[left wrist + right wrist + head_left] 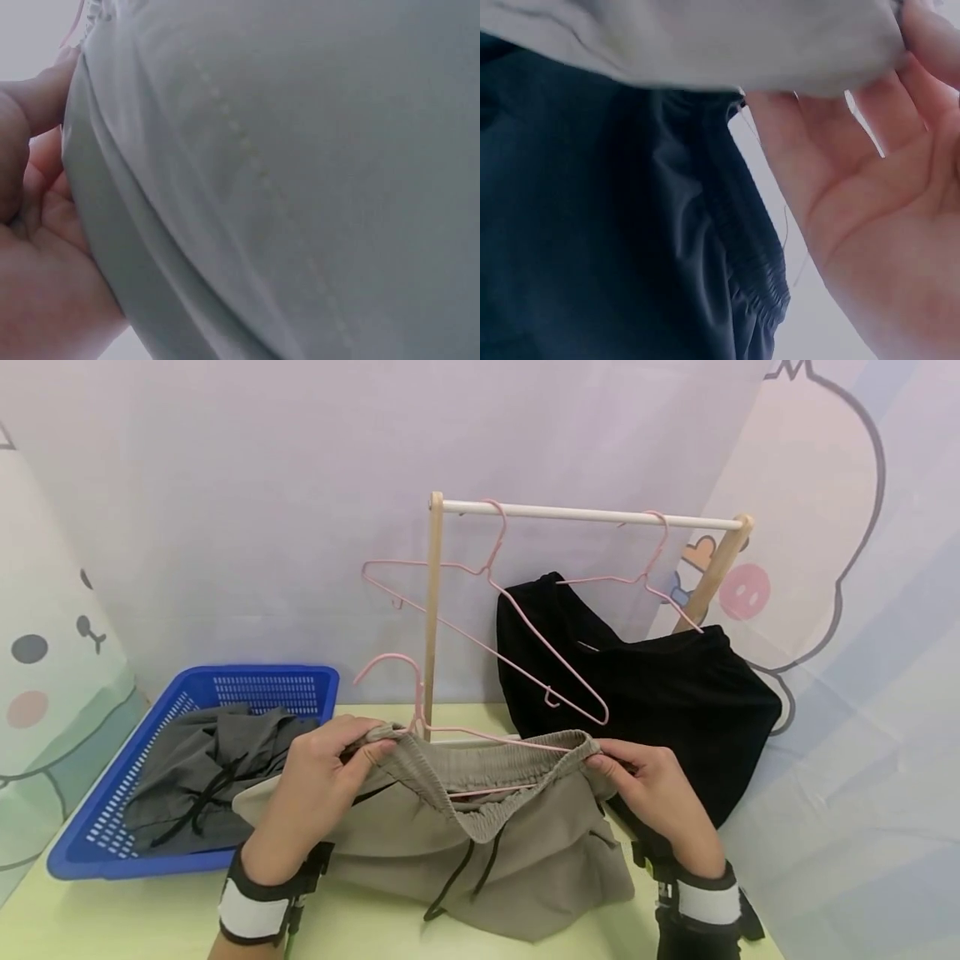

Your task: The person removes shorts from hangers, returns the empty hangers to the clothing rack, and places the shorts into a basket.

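Between my two hands hang beige shorts with an elastic waistband and a dark drawstring at the front. A pink hanger sits inside the waistband, its hook standing up above the cloth. My left hand pinches the waistband's left end between thumb and fingers. At the other end, my right hand pinches the band near the hanger's tip. In the left wrist view the beige cloth fills most of the picture. The right wrist view shows the palm beside the beige hem, with dark cloth behind.
A rack with a white rail stands behind, bearing an empty pink hanger and another with black shorts. On the left, a blue basket holds grey clothing with a black drawstring. Everything stands on a yellow-green table.
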{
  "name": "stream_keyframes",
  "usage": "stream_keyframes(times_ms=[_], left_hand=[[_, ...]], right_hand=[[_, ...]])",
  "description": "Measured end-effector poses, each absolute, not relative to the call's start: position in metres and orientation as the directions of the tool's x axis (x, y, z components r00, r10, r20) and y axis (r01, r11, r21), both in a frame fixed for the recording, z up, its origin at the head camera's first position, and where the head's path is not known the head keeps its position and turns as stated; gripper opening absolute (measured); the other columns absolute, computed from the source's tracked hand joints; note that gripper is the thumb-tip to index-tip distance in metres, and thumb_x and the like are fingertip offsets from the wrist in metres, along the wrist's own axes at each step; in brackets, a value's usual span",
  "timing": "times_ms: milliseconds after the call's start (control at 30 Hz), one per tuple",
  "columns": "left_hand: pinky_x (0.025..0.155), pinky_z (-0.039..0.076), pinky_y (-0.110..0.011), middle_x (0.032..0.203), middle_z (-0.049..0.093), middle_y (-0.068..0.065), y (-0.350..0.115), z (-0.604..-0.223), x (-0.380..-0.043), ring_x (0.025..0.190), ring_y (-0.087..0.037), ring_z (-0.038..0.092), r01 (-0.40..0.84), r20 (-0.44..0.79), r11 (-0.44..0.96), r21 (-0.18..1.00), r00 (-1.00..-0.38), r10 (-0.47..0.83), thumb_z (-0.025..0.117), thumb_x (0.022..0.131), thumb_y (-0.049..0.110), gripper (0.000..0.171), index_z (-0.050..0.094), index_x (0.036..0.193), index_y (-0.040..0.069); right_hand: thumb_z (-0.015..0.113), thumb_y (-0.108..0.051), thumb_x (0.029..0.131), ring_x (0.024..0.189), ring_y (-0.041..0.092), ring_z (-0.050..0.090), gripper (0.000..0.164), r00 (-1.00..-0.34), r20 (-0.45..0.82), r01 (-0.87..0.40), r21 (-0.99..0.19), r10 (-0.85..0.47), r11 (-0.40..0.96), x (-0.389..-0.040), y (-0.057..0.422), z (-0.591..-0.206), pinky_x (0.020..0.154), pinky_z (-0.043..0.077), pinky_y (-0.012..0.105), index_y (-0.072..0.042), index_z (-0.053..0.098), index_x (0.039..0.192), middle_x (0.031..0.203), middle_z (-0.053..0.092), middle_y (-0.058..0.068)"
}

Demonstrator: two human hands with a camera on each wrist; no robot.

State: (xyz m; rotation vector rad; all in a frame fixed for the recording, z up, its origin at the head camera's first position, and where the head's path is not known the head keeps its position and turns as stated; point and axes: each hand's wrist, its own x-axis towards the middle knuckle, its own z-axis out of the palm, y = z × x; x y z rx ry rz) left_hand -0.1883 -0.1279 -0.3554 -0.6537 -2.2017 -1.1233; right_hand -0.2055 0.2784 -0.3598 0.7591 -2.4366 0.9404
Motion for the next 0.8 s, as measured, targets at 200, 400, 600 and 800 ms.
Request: stream_keyframes(times_ms=[200, 400, 600, 800], left_hand=[[0.059, 0.042, -0.025, 0.096, 0.072, 0.0, -0.131, -0.357, -0.19, 0.065, -0.006, 0.048, 0.639, 0.675, 0.54, 0.548, -0.719, 0.166, 0.077, 0.092, 0.006, 0.019, 0.079, 0.11, 0.013], [0.059, 0.04, -0.025, 0.096, 0.071, 0.0, -0.132, -0.359, -0.192, 0.064, -0.006, 0.046, 0.63, 0.673, 0.546, 0.552, -0.723, 0.153, 0.077, 0.092, 0.007, 0.018, 0.079, 0.109, 0.013], [0.059, 0.039, -0.025, 0.091, 0.066, 0.001, -0.131, -0.359, -0.193, 0.064, -0.007, 0.045, 0.627, 0.662, 0.544, 0.557, -0.731, 0.165, 0.076, 0.093, 0.008, 0.016, 0.078, 0.109, 0.013], [0.058, 0.041, -0.025, 0.094, 0.07, 0.001, -0.132, -0.358, -0.193, 0.063, -0.006, 0.046, 0.632, 0.664, 0.528, 0.568, -0.731, 0.161, 0.077, 0.093, 0.009, 0.018, 0.079, 0.11, 0.013]], right_hand=[[0.077, -0.003, 0.091, 0.076, -0.001, 0.063, 0.021, -0.805, 0.497, -0.558, -0.449, -0.324, 0.698, -0.209, 0.292, -0.362, 0.07, 0.05, 0.012, -0.008, 0.081, 0.111, 0.098, 0.079, 0.002], [0.077, -0.005, 0.091, 0.073, 0.0, 0.059, 0.016, -0.829, 0.464, -0.525, -0.456, -0.312, 0.718, -0.208, 0.302, -0.364, 0.065, 0.047, 0.015, -0.013, 0.081, 0.105, 0.09, 0.075, -0.004], [0.075, -0.006, 0.094, 0.066, 0.002, 0.05, 0.016, -0.847, 0.401, -0.519, -0.486, -0.349, 0.703, -0.208, 0.308, -0.364, 0.057, 0.04, 0.021, -0.021, 0.078, 0.097, 0.077, 0.062, -0.011], [0.074, -0.007, 0.095, 0.062, 0.001, 0.048, 0.017, -0.86, 0.364, -0.505, -0.52, -0.356, 0.689, -0.209, 0.315, -0.364, 0.054, 0.04, 0.023, -0.024, 0.076, 0.091, 0.068, 0.054, -0.014]])
